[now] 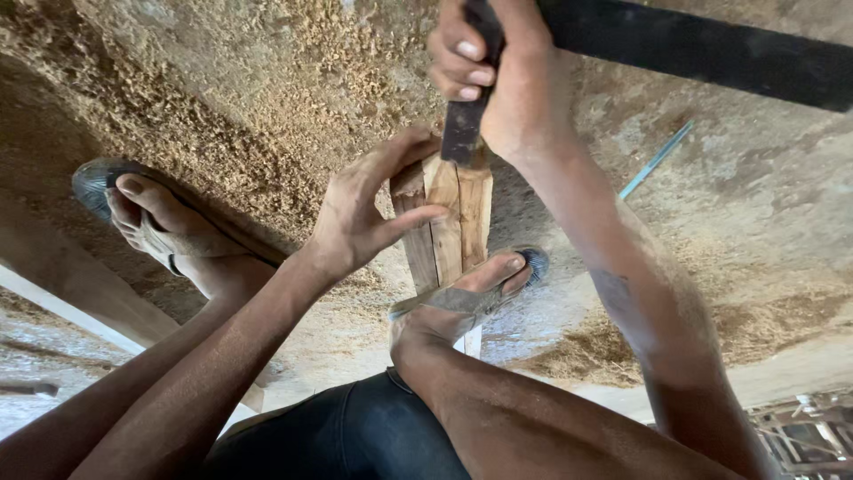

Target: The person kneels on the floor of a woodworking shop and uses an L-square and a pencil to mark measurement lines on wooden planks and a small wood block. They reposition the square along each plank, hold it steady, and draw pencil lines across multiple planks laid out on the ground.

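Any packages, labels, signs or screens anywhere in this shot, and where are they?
None in view: only a wooden piece steadied by the left hand, a dark blade gripped in the right hand, sandalled feet and sawdust on the ground.

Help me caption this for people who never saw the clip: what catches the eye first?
At centre, a split wooden piece stands on the sawdust-strewn ground, pinned by a sandalled foot. The right hand, top centre, holds a dark blade against its top end. The left hand steadies the wood's left side.
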